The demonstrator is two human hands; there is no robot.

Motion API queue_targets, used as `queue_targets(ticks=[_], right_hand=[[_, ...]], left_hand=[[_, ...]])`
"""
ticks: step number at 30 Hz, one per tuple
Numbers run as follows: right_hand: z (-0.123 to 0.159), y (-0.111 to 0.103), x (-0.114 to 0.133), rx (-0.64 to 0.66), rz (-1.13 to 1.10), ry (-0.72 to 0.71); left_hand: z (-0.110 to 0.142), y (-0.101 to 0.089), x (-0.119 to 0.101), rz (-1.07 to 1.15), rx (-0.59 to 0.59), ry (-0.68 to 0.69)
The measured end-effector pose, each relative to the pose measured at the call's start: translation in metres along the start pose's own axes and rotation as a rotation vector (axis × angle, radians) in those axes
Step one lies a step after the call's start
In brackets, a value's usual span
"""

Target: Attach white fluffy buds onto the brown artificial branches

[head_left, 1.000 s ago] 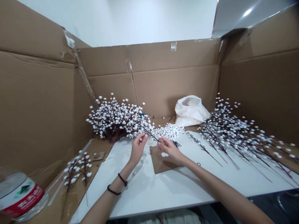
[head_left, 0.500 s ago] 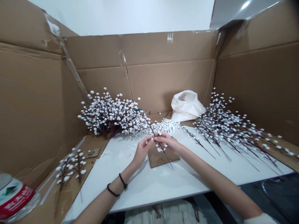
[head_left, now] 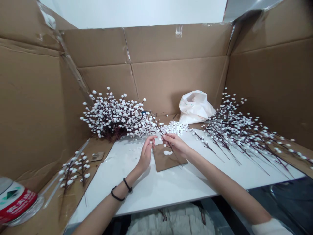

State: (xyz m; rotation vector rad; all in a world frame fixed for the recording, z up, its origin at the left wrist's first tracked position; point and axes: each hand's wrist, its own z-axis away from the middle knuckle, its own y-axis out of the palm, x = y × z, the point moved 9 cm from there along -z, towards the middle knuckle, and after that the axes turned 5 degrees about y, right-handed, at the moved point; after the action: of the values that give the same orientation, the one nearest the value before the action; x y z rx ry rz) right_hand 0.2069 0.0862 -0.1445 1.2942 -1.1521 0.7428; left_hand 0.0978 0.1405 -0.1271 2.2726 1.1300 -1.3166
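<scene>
Faux pussy willow stem (head_left: pixel 159 130), wiry, white-beaded, in right fingers (head_left: pixel 170 139)

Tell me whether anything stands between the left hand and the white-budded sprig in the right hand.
Nothing visible does. The left hand is open, its fingertips a small gap from the dark stem of the white-budded sprig pinched by the right hand. Only the white tabletop shows in that gap.

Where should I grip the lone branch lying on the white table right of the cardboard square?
Take the bare lower stem of that branch near its end, with your right hand coming from the near side. The stem runs toward you, free of buds, lying on the white table, while the upper part is crowded with white buds.
</scene>
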Motion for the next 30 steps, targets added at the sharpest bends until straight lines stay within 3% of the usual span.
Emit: queue_targets(ticks=[7, 14, 20, 27, 30], right_hand=[[0.003, 0.001, 0.009, 0.007, -0.085, -0.028], [0.003, 0.007, -0.005, 0.085, 0.021, 0.062], [0.011, 0.029, 0.009, 0.224, -0.028, -0.006], [0.013, 0.025, 0.012, 0.108, -0.055, -0.038], [0.013, 0.026, 0.014, 0.132, 0.009, -0.089]], left_hand=[[-0.004, -0.009, -0.001, 0.066, -0.084, 0.014], [-0.001, 0.001, 0.001, 0.203, 0.019, -0.045], [-0.003, 0.003, -0.009, 0.23, 0.022, 0.004], [-0.003, 0.005, -0.013, 0.2, 0.025, 0.036], [-0.003, 0.008, -0.017, 0.218, 0.051, 0.06]])
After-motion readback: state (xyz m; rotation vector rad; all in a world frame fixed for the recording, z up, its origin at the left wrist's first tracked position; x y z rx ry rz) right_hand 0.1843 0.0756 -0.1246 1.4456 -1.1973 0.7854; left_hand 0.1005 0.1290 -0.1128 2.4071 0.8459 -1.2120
